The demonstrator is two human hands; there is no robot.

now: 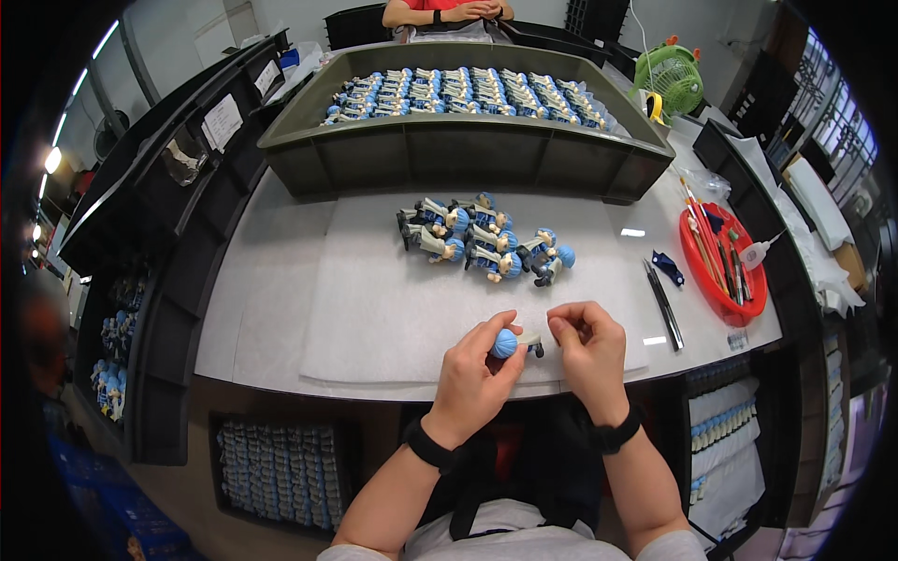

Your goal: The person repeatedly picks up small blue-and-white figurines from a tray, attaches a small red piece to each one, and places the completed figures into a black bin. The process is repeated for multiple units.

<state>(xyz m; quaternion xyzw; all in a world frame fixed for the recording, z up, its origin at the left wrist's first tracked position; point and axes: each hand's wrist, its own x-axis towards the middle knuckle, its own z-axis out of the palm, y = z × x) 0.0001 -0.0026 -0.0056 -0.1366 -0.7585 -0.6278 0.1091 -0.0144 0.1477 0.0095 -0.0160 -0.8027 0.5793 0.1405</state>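
My left hand [470,381] is closed around a small figurine [506,344] with ribbed blue hair. The figurine lies on its side above the near edge of the table, its pale coat and dark feet pointing right. Just beyond the feet is my right hand [593,363], thumb and fingertips pinched together; whatever they hold, if anything, is too small or hidden to make out. Several similar blue-haired figurines [505,265] lie in a loose cluster on the white sheet [365,309], farther away than my hands.
A large dark green tray [468,154] holding rows of figurines stands at the back. On the right lie a black pen [663,304] and a red basket [692,266] of brushes, with a green fan [669,79] behind. Across the table sits a person in red [399,13].
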